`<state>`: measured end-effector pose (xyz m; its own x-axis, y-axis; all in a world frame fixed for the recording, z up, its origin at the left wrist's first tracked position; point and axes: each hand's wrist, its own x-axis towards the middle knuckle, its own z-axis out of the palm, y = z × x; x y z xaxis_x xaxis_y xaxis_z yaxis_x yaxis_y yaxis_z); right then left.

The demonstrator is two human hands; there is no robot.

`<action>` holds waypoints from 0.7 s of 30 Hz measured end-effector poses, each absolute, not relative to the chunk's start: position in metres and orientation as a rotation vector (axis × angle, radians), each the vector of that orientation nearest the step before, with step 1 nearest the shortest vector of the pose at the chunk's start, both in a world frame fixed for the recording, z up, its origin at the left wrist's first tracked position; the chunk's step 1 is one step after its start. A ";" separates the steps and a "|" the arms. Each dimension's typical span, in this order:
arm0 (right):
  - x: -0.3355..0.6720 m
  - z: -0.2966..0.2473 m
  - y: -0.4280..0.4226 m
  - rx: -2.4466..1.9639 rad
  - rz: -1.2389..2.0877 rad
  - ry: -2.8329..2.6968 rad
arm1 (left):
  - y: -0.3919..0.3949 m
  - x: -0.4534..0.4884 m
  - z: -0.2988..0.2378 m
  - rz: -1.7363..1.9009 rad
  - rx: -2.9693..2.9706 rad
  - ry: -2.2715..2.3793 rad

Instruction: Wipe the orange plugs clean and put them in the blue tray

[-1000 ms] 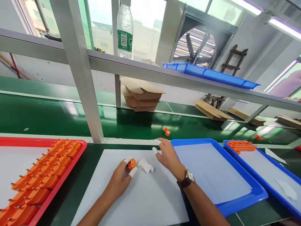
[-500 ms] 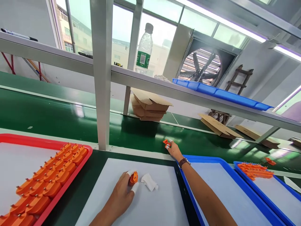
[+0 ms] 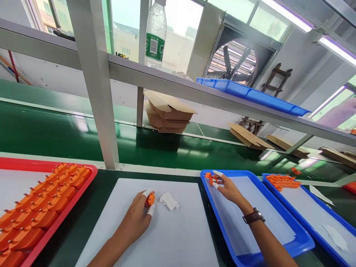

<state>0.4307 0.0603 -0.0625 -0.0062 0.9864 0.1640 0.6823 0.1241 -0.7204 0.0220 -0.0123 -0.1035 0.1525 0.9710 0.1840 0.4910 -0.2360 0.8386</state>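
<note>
My left hand (image 3: 135, 215) is over the white sheet (image 3: 172, 237), with thumb and fingers closed around a small orange plastic part (image 3: 150, 198). White covers sit on its fingertips. A crumpled piece of white tissue (image 3: 169, 201) lies just right of that part. At the far left corner of the lined blue tray (image 3: 247, 173), my right hand (image 3: 229, 190) grips another orange plastic part (image 3: 209, 178) between white-covered fingertips. That part's lower side is hidden, so I cannot tell whether it touches the tray. A dark-strapped watch is on my right wrist.
A red tray (image 3: 93, 173) at left holds rows of orange parts with metal pins. A second blue tray (image 3: 314, 211) at right has an orange cluster. Behind runs the green belt (image 3: 155, 157), with cardboard boxes (image 3: 169, 115) beyond. A shelf post (image 3: 96, 92) stands ahead left.
My right hand has moved from the green belt to the blue tray's far left corner, bringing its orange part. My left hand still holds its part. The whole view has shifted.
</note>
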 end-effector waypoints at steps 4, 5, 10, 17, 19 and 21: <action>0.440 -0.067 0.036 -1.791 0.505 -1.887 | -0.013 0.021 -0.097 0.974 1.845 1.388; 0.438 -0.063 0.032 -1.813 0.413 -1.976 | -0.013 0.021 -0.096 0.979 1.844 1.385; 0.391 -0.026 0.009 -1.702 -0.073 -2.267 | -0.012 0.021 -0.094 1.070 1.776 1.321; 0.265 -0.031 -0.020 -1.556 0.150 -2.596 | -0.011 0.018 -0.098 1.102 1.589 1.237; 0.243 -0.043 -0.016 -1.496 0.187 -2.587 | -0.010 0.017 -0.099 1.133 1.636 1.261; 0.230 -0.053 -0.007 -1.448 0.227 -2.538 | -0.008 0.016 -0.100 1.169 1.706 1.318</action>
